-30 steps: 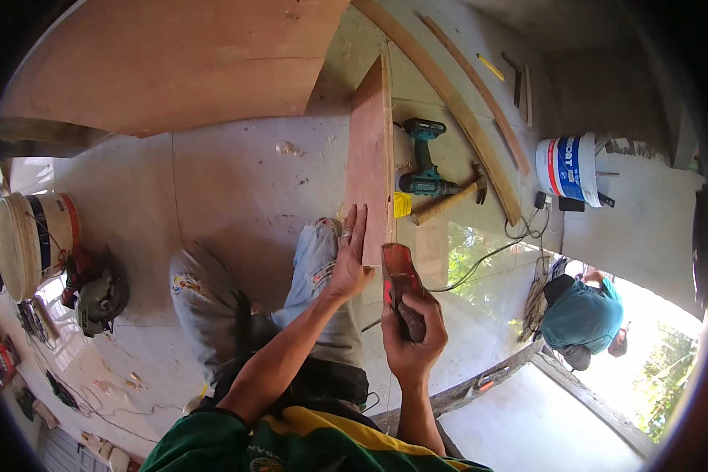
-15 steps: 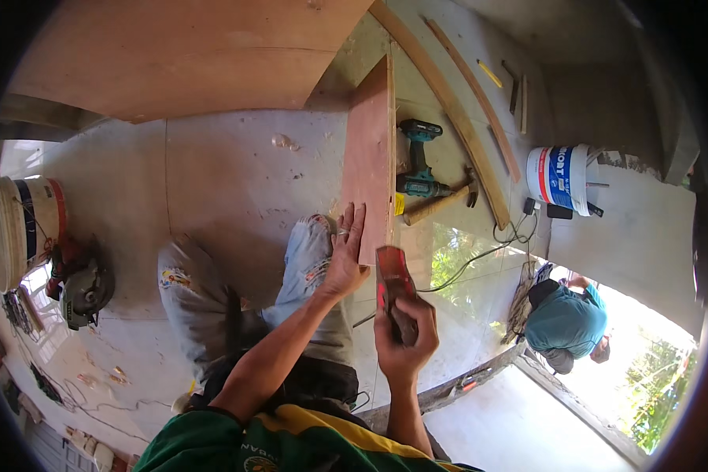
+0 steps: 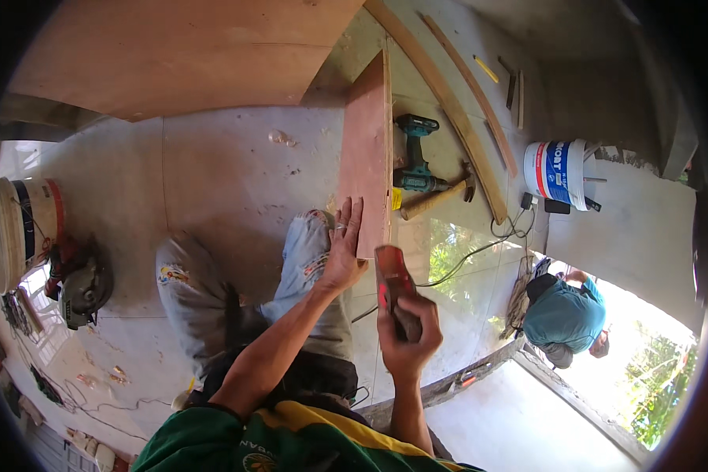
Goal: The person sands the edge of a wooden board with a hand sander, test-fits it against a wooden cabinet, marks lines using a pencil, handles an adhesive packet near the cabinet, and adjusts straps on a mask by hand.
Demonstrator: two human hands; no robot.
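A reddish plywood board (image 3: pixel 363 149) stands on its long edge, its narrow top edge running away from me. My left hand (image 3: pixel 346 248) lies against its near end, fingers stretched along the face. To the right of that end, my right hand (image 3: pixel 409 330) is wrapped round a red and dark hand plane (image 3: pixel 393 271), held up just off the board's near corner. Beyond the board lie a teal and black cordless drill (image 3: pixel 417 157) and a claw hammer (image 3: pixel 440 198) with a wooden handle.
A large plywood sheet (image 3: pixel 173 55) fills the far left. Long wood strips (image 3: pixel 448 102) lie far right, near a white bucket (image 3: pixel 557 175) and a cable (image 3: pixel 464 259). A circular saw (image 3: pixel 85 295) sits by another bucket (image 3: pixel 23 228) at left. A person in teal (image 3: pixel 566 315) bends at right.
The view has shifted slightly. Both hands keep nearly the same places, with the hand plane still held beside the board's near end.
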